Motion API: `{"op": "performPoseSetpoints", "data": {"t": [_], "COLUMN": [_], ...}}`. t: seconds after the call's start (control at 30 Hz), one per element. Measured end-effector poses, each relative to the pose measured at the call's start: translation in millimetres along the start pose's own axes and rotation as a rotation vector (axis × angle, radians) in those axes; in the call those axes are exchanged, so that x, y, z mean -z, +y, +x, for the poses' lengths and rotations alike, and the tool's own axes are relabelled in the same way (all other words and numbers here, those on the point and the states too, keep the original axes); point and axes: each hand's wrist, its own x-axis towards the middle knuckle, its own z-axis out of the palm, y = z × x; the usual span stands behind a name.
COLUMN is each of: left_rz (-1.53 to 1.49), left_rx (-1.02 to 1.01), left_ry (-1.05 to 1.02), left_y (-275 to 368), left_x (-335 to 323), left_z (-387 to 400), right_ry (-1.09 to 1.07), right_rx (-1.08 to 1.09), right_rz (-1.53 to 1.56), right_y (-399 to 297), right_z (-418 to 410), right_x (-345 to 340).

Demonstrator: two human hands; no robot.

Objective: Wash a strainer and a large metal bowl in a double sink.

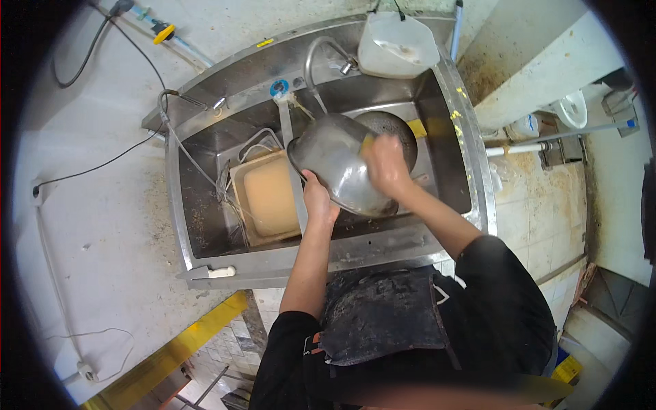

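Note:
My left hand [319,200] grips the rim of a large metal bowl [333,164], which is tilted over the right basin of a steel sink with its rounded outer side up. My right hand [387,166] presses a yellow sponge [367,144] to that outer side; most of the sponge is hidden by the fingers, and the hand is slightly blurred. Partly behind the bowl, a round metal pan or bowl [405,138] lies in the right basin. Beside it is a yellow piece of sponge or cloth [417,128].
The left basin holds a rectangular tub [238,192] of cloudy beige liquid. A curved faucet [308,64] reaches over the right basin, near a white plastic container [397,48]. On the front left rim lies a knife [221,272]. A steel divider [285,123] separates the basins.

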Motion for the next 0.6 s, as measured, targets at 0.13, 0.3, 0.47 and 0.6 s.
{"op": "performPoseSetpoints", "data": {"t": [0.13,0.3,0.47,0.6], "left_rz": [-0.057,-0.181,-0.148,0.014], "left_rx": [0.000,0.050,0.002,-0.058], "left_ry": [-0.031,0.011,-0.010,-0.091], "left_y": [2.1,-4.0,-24.9,-9.2], "left_x": [5.6,-14.2,2.5,-22.0], "left_z": [-4.5,-17.4,-9.4,-39.4], "right_ry": [-0.301,0.107,-0.068,0.042], "right_rx": [0.065,-0.051,0.210,0.202], "right_rz": [-0.063,-0.079,0.217,0.119], "right_y": [-43.3,12.0,-47.8,-46.9], "right_z": [-9.0,-36.3,-37.7,36.4], "right_x": [21.8,19.0,25.9,15.0]}}
